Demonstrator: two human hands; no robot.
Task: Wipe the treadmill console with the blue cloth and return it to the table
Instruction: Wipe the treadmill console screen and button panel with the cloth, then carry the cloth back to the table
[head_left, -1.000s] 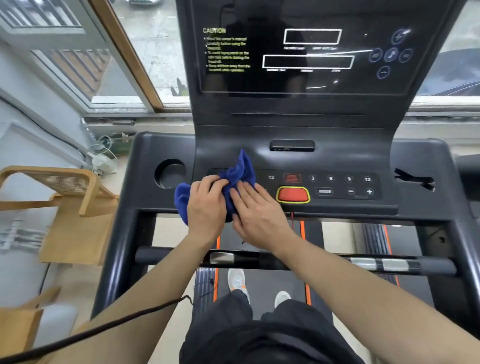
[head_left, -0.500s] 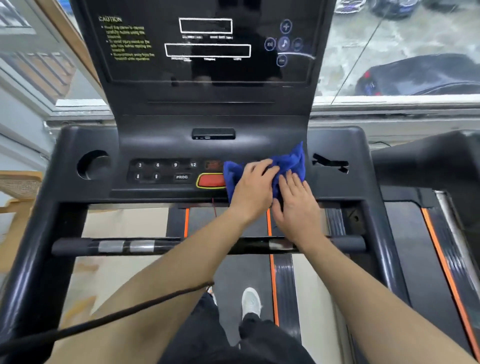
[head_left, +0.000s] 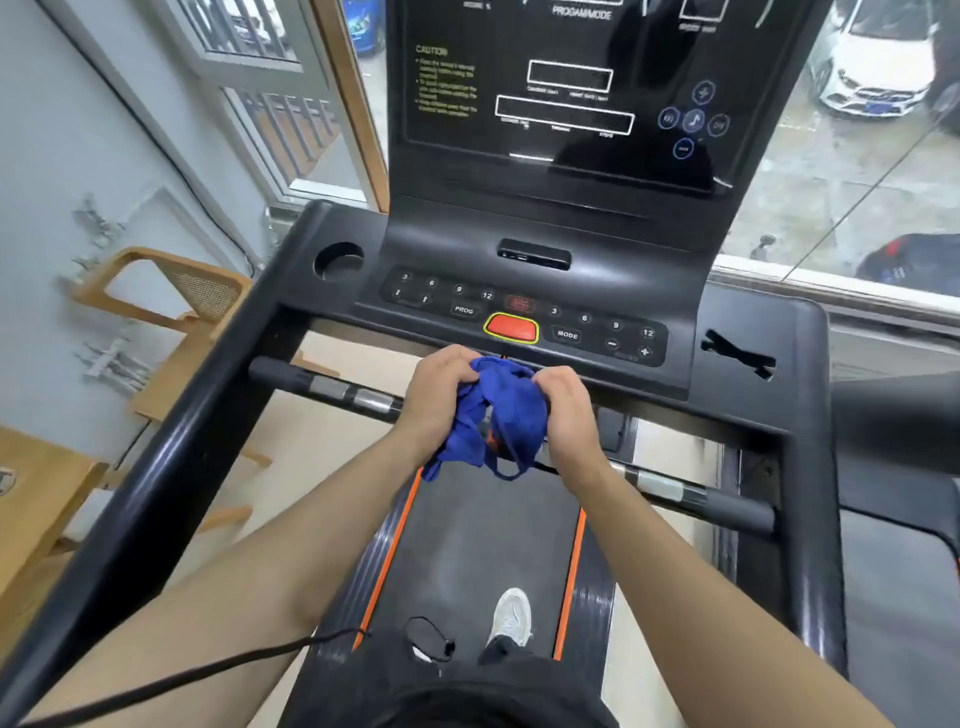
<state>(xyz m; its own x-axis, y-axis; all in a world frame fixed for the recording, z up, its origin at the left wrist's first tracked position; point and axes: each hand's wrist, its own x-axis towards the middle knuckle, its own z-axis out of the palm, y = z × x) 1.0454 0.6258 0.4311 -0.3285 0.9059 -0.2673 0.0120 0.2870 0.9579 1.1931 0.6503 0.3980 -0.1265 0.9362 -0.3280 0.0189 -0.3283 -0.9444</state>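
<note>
Both hands grip the blue cloth (head_left: 506, 415), bunched btwn them just below the treadmill console (head_left: 524, 312), off its surface. Left hand (head_left: 441, 395) closed on cloth's left side, right hand (head_left: 566, 410) closed on its right; ends dangle over the belt (head_left: 483, 545). Readable on console: "PROG", "MODE", 3/6/9/12 keys, +/–, red button (head_left: 511, 328). Screen (head_left: 566, 93): "CAUTION", "PROGAM/MODE"; small print too blurred.

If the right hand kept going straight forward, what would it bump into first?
Probably the front edge of the treadmill console, just below the MODE button. The right hand, gripping the blue cloth, looks close to it, though depth is unclear.
</note>
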